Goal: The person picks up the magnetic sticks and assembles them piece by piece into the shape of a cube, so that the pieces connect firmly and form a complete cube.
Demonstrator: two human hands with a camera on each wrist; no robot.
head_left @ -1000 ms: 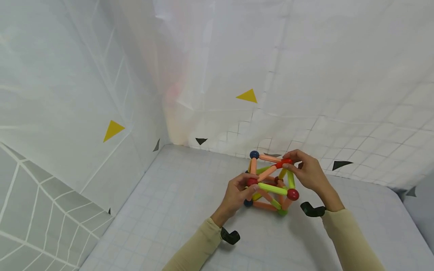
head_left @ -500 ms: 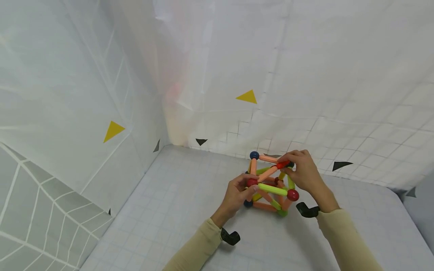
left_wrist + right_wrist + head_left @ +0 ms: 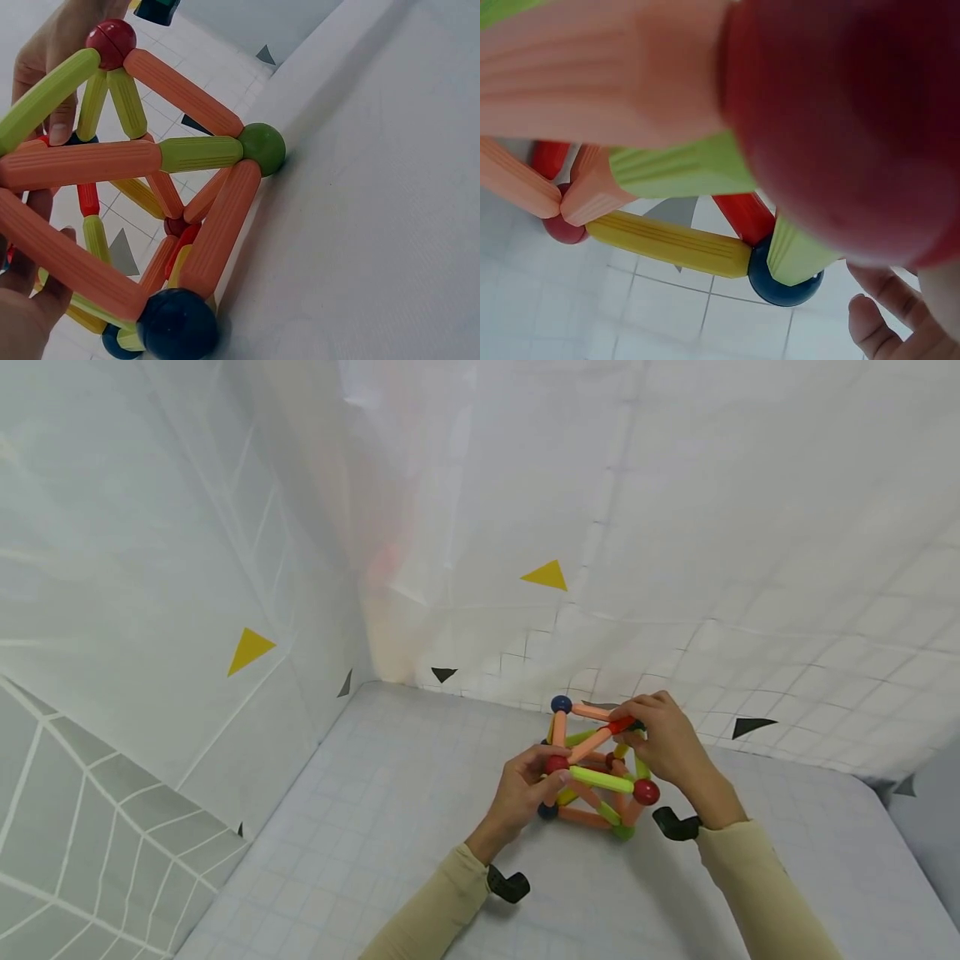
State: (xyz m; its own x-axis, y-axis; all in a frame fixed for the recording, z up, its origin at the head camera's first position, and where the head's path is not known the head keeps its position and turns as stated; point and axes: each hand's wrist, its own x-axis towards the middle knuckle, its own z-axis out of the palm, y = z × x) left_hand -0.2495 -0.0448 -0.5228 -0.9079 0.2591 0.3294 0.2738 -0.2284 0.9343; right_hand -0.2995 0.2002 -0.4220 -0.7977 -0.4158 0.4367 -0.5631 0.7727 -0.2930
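A frame of magnetic sticks and balls (image 3: 601, 779) stands on the white surface in the head view, with orange, yellow, lime and red sticks. My left hand (image 3: 521, 789) grips the red ball (image 3: 557, 764) at its near upper-left corner. With thumb and fingers, my right hand (image 3: 669, 739) pinches the short red stick (image 3: 621, 725) at the upper right; a dark ball there is partly covered. In the left wrist view a green ball (image 3: 262, 149) and a dark blue ball (image 3: 178, 325) sit at the lower corners. A red ball (image 3: 847, 127) fills much of the right wrist view.
A white sheet wall with a printed grid rises close behind the frame, bearing a yellow triangle (image 3: 547, 575) and a black triangle (image 3: 752, 727). Another patterned wall (image 3: 150, 693) stands at the left. Dark wrist-worn devices (image 3: 508, 884) hang near both wrists.
My right hand has shifted slightly left, from the upper-right corner onto the red stick, and the dark ball beside it shows now. My left hand stays on the red ball.
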